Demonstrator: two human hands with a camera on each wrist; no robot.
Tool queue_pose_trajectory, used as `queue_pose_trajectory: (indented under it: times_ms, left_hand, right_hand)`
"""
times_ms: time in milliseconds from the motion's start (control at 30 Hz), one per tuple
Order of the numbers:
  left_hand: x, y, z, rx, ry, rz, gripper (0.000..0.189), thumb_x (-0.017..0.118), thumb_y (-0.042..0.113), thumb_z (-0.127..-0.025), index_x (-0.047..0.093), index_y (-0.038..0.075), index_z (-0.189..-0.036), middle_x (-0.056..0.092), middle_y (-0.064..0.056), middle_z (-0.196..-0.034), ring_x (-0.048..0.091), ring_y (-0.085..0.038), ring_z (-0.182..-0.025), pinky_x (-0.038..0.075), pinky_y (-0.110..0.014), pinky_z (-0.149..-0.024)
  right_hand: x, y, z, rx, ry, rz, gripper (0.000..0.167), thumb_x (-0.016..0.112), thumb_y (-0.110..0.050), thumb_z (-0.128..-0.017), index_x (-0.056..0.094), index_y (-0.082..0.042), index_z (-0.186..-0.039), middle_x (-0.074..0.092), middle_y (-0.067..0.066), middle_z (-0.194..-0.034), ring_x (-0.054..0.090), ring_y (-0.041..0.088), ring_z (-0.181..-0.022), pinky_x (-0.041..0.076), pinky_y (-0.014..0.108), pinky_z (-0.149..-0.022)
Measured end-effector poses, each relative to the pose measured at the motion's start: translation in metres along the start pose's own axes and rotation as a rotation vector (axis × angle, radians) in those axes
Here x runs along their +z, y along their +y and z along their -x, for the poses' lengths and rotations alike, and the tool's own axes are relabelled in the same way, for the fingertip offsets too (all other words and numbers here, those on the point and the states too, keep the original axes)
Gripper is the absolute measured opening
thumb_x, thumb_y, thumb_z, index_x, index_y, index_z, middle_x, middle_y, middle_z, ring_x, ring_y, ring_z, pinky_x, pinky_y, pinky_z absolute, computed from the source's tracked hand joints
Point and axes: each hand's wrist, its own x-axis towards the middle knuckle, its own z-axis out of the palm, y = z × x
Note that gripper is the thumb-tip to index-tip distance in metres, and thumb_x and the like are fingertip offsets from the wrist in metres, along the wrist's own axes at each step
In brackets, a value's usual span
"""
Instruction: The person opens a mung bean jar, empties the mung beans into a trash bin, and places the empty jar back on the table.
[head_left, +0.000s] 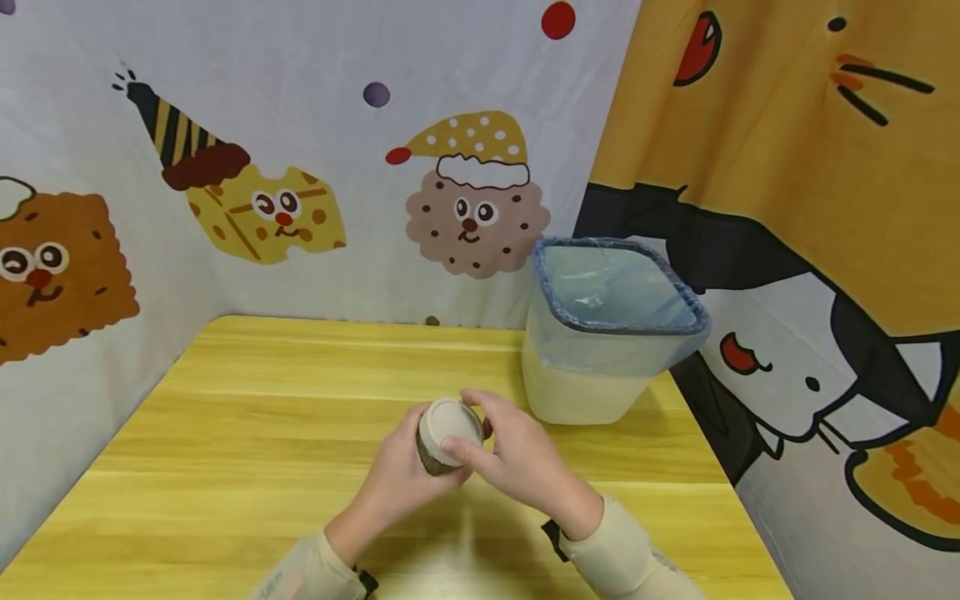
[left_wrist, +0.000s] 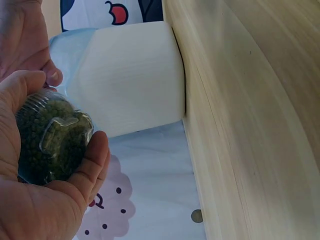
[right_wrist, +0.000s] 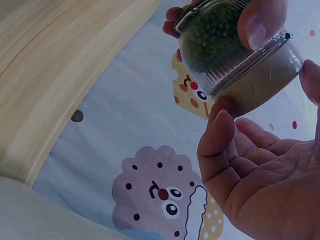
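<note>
A small clear plastic jar (left_wrist: pixel 55 145) full of small green beans is held above the table, with a beige screw lid (head_left: pixel 452 423) on it. My left hand (head_left: pixel 401 479) grips the jar's body, fingers curled around it. On the lid, my right hand (head_left: pixel 528 460) pinches the rim between thumb and fingers. In the right wrist view the jar (right_wrist: pixel 212 47) is tilted, and the lid (right_wrist: pixel 270 82) sits on it between the right thumb and index finger. The left wrist view shows the jar's moulded base and the left hand (left_wrist: pixel 65 205) cupping it.
A whitish bin (head_left: pixel 585 387) lined with a bluish plastic bag stands at the table's back right. The wood-grain table (head_left: pixel 247 417) runs up to a cartoon-printed cloth (head_left: pixel 300 50) behind. A yellow printed curtain (head_left: pixel 787 150) hangs on the right.
</note>
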Motion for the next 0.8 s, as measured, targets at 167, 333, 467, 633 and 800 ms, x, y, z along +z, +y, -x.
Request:
queue_pose_trajectory:
  times_ms: [167, 333, 467, 633, 800]
  left_hand:
    - [0.0, 0.003, 0.001, -0.051, -0.029, -0.009, 0.085, 0.096, 0.018, -0.077, 0.052, 0.004, -0.148, 0.07, -0.008, -0.13, 0.071, -0.021, -0.11, 0.062, -0.037, -0.089]
    - [0.001, 0.005, 0.001, -0.017, -0.037, -0.071, 0.092, 0.096, 0.016, -0.074, 0.049, 0.001, -0.151, 0.068, -0.012, -0.131, 0.07, -0.025, -0.112, 0.063, -0.043, -0.092]
    - [0.002, 0.004, 0.003, -0.003, -0.047, -0.108, 0.093, 0.097, 0.017, -0.073, 0.048, 0.001, -0.151, 0.067, -0.012, -0.133, 0.068, -0.025, -0.114, 0.063, -0.044, -0.093]
    - [0.003, 0.003, 0.003, -0.024, -0.047, -0.105, 0.088, 0.095, 0.02, -0.076, 0.05, 0.003, -0.15, 0.068, -0.01, -0.132, 0.07, -0.023, -0.111, 0.063, -0.038, -0.088]
    - [0.004, 0.006, 0.002, -0.056, -0.029, -0.099, 0.086, 0.095, 0.018, -0.074, 0.052, 0.004, -0.148, 0.069, -0.009, -0.129, 0.07, -0.022, -0.107, 0.063, -0.036, -0.084]
  right_hand:
    - [0.001, -0.003, 0.001, 0.027, -0.023, 0.042, 0.075, 0.081, -0.05, -0.094, 0.057, -0.007, -0.15, 0.069, 0.007, -0.141, 0.071, 0.014, -0.101, 0.061, 0.031, -0.082]
    - [0.004, -0.005, 0.0, 0.033, -0.051, 0.138, 0.091, 0.084, -0.062, -0.086, 0.055, -0.007, -0.153, 0.067, 0.009, -0.145, 0.071, 0.022, -0.117, 0.062, 0.037, -0.087]
    - [0.006, -0.005, -0.001, 0.051, -0.074, 0.176, 0.097, 0.081, -0.069, -0.085, 0.054, -0.007, -0.155, 0.067, 0.009, -0.142, 0.073, 0.021, -0.105, 0.061, 0.033, -0.08]
    - [0.01, -0.003, -0.001, 0.066, -0.073, 0.131, 0.088, 0.076, -0.069, -0.09, 0.058, -0.007, -0.15, 0.067, 0.009, -0.135, 0.07, 0.018, -0.095, 0.057, 0.027, -0.073]
    - [0.015, -0.002, -0.001, 0.08, -0.02, 0.091, 0.079, 0.072, -0.064, -0.095, 0.058, -0.005, -0.147, 0.066, 0.012, -0.135, 0.071, 0.021, -0.094, 0.056, 0.027, -0.07]
